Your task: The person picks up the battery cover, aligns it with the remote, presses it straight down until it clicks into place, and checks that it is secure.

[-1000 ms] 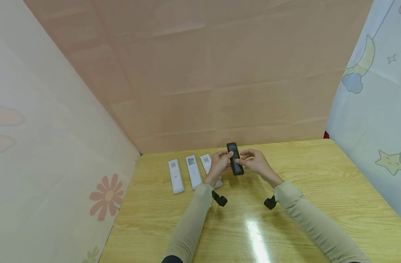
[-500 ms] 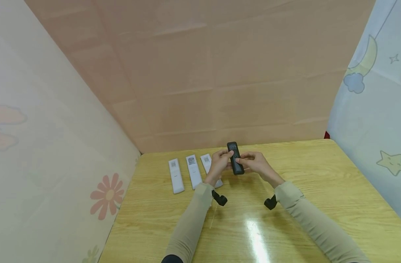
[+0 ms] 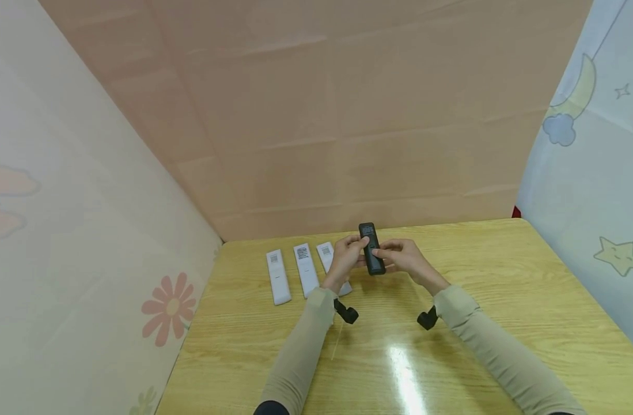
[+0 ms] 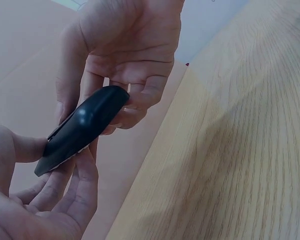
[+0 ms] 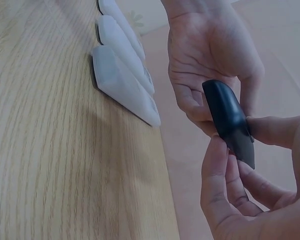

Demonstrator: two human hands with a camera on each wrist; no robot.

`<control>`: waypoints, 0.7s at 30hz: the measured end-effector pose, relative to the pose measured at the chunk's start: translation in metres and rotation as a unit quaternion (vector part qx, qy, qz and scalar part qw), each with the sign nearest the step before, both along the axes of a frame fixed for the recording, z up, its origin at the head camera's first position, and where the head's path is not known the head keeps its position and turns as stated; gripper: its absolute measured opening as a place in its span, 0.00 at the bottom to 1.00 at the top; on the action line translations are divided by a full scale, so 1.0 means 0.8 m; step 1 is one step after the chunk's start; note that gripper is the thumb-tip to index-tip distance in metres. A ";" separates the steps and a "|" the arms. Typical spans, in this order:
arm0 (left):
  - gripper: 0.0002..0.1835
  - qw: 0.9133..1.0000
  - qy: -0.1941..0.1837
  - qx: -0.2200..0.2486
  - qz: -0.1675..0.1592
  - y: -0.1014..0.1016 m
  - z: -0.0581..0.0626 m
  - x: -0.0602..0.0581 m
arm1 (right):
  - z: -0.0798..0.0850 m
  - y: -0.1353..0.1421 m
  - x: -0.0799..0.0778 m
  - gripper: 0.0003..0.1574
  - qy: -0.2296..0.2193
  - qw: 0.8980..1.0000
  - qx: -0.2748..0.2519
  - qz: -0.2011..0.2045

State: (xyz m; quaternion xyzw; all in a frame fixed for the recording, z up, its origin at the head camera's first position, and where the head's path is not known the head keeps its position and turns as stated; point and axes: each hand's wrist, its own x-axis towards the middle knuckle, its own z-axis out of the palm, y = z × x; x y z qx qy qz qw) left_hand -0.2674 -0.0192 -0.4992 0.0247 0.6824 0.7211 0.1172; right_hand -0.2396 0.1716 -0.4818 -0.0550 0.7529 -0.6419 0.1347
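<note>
A black remote control (image 3: pixel 371 246) is held above the table, its back with a printed label turned up in the head view. My left hand (image 3: pixel 343 260) grips it from the left, thumb on the upper face and fingers underneath. From the right, my right hand (image 3: pixel 409 262) pinches it too, its thumb pressed on the lower half of the back. In the left wrist view the remote (image 4: pixel 85 120) shows its rounded end, tilted between both hands. The side facing down is mostly hidden by fingers.
Three white remotes lie side by side on the wooden table (image 3: pixel 233 357): a left one (image 3: pixel 278 278), a middle one (image 3: pixel 306 271) and a right one (image 3: pixel 326 257) partly covered by my left hand. A draped backdrop (image 3: pixel 275 144) rises behind the table's far edge.
The fingers of my right hand have settled lower and closer against the black remote, while its thumb stays on the back. The left hand keeps its hold.
</note>
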 end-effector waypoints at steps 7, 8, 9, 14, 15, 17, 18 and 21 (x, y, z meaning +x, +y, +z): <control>0.15 1.000 0.000 0.000 -0.002 0.001 0.002 0.001 | -0.001 0.001 -0.002 0.31 -0.006 1.000 0.000 -0.004; 0.15 1.000 0.000 0.000 -0.002 0.001 0.002 0.002 | -0.001 0.001 -0.002 0.31 -0.006 1.000 0.001 -0.003; 0.15 1.000 0.001 0.000 -0.003 0.001 0.002 0.001 | -0.001 0.001 -0.001 0.32 -0.007 1.000 0.003 -0.003; 0.14 1.000 0.004 0.001 -0.001 0.000 0.001 0.001 | 0.001 0.000 -0.001 0.32 -0.009 1.000 0.004 -0.002; 0.14 1.000 0.004 0.001 -0.001 0.000 0.001 0.001 | 0.002 0.000 -0.001 0.32 -0.008 1.000 0.005 0.000; 0.15 1.000 0.006 0.000 -0.001 -0.001 0.000 0.001 | 0.002 0.000 -0.001 0.32 -0.009 1.000 0.005 0.003; 0.15 1.000 0.006 -0.001 -0.002 -0.001 0.000 0.001 | 0.002 -0.001 -0.001 0.31 -0.010 1.000 0.003 0.001; 0.15 1.000 0.008 -0.002 -0.003 -0.002 0.000 0.002 | 0.002 -0.001 -0.001 0.31 -0.010 1.000 0.003 0.002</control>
